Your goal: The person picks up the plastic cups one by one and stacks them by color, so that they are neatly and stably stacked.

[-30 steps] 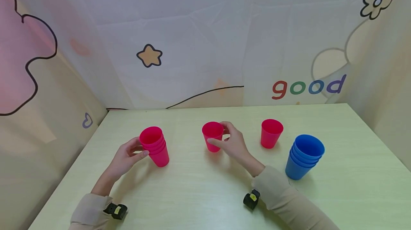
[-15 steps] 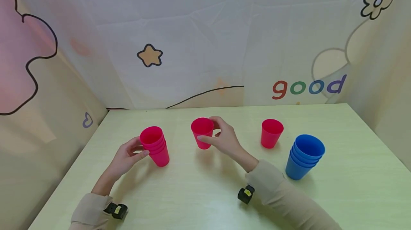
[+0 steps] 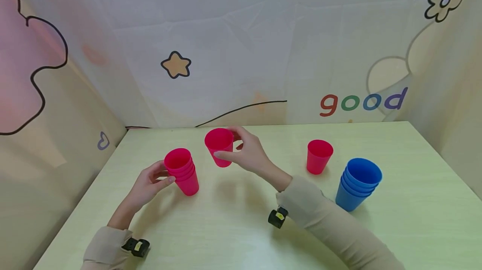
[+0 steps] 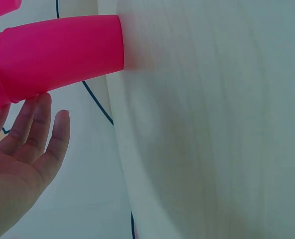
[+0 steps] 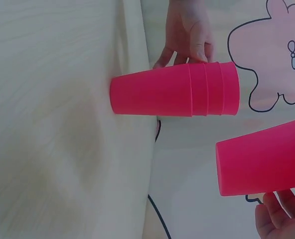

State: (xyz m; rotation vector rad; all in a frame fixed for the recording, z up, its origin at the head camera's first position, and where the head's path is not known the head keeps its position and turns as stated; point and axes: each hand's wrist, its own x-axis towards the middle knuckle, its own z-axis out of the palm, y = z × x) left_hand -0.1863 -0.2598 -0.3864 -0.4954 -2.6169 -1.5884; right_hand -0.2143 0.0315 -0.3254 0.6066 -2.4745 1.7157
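On the left of the table, a nested stack of pinkish-red cups (image 3: 187,180) stands upright, and my left hand (image 3: 147,182) grips its near-left side between thumb and fingers. Those fingers touch the stack's wall (image 4: 63,52) in the left wrist view. My right hand (image 3: 246,150) holds a single red cup (image 3: 222,159) by its side, thumb in front and fingers behind. This cup is off the table, to the right of the stack and higher, mouth upward. In the right wrist view the held cup (image 5: 262,159) and the stack (image 5: 152,92) are apart.
Another red cup (image 3: 318,161) stands upright toward the right rear of the table (image 3: 233,228). In front of it to the right is a nested stack of blue cups (image 3: 352,196). A printed cloth (image 3: 241,60) hangs behind the table.
My right hand has lifted the red cup and carried it left, closer to the red stack. The left hand and its stack have stayed in place.
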